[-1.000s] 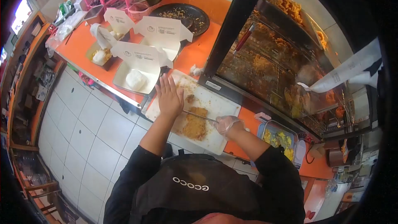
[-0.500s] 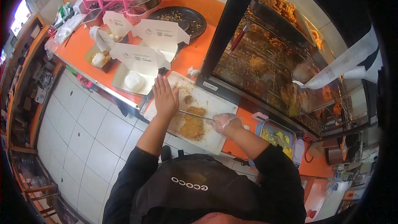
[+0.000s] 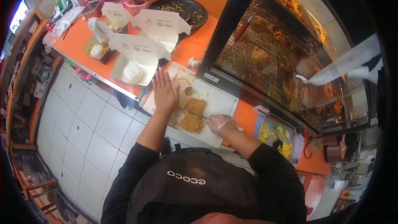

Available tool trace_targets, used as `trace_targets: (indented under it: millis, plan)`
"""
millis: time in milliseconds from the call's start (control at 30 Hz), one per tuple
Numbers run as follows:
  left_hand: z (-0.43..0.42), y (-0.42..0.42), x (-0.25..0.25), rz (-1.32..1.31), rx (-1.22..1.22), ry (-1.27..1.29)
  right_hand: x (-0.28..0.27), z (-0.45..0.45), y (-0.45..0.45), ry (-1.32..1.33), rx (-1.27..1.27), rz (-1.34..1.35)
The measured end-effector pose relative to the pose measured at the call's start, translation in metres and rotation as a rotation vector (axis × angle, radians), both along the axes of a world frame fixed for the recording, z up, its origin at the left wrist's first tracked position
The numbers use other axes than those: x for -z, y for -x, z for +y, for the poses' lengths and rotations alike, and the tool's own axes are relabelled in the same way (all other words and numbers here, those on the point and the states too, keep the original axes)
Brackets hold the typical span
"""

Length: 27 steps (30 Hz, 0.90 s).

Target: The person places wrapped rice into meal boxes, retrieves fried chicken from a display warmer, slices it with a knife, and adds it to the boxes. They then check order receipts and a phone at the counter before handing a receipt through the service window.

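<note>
My right hand (image 3: 222, 123), in a clear plastic glove, is closed around the handle of a knife (image 3: 193, 112). The thin blade reaches left across a flat piece of breaded fried food (image 3: 192, 123) on a white cutting board (image 3: 219, 99), with a similar golden portion (image 3: 195, 104) just beyond it. Bare and with fingers stretched out, my left hand (image 3: 166, 93) is over the board's left side, by the blade's far end. Whether the palm presses on the blade, I cannot tell. A small brown crumb (image 3: 188, 91) and scattered bits lie nearby.
Open paper boxes stand on the orange counter (image 3: 74, 56); the nearest box (image 3: 118, 72) holds a white rice mound (image 3: 133, 72). Behind them is a black round tray (image 3: 199, 8). A glass display cabinet (image 3: 265, 103) borders the board's right, with a tray of yellow food (image 3: 273, 135) beside it.
The knife and my right hand have shifted slightly on the board, and more of the farther fried portion shows beyond the blade. My left hand stays stretched out. The camera view has tilted a little.
</note>
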<state>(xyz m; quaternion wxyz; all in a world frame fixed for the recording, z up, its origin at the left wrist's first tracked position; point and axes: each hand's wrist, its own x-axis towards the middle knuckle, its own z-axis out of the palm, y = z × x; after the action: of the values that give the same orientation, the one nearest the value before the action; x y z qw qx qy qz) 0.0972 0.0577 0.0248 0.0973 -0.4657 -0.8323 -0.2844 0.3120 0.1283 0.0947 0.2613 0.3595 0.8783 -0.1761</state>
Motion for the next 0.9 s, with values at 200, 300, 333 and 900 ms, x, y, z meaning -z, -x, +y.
trace_targets:
  millis: [200,300,333,900]
  plan:
    - [-0.006,0.003,-0.015,0.014,-0.039,-0.062,-0.055,-0.009,0.002,-0.037,-0.06,-0.019]
    - [-0.014,-0.004,-0.009,-0.011,-0.014,-0.028,-0.039,-0.017,-0.006,0.014,-0.052,-0.013]
    - [-0.016,-0.005,-0.002,-0.014,-0.005,-0.011,-0.028,-0.016,-0.007,0.028,-0.031,0.006]
    - [-0.017,-0.004,-0.017,0.022,-0.023,-0.05,-0.049,-0.03,-0.007,0.029,0.064,-0.019]
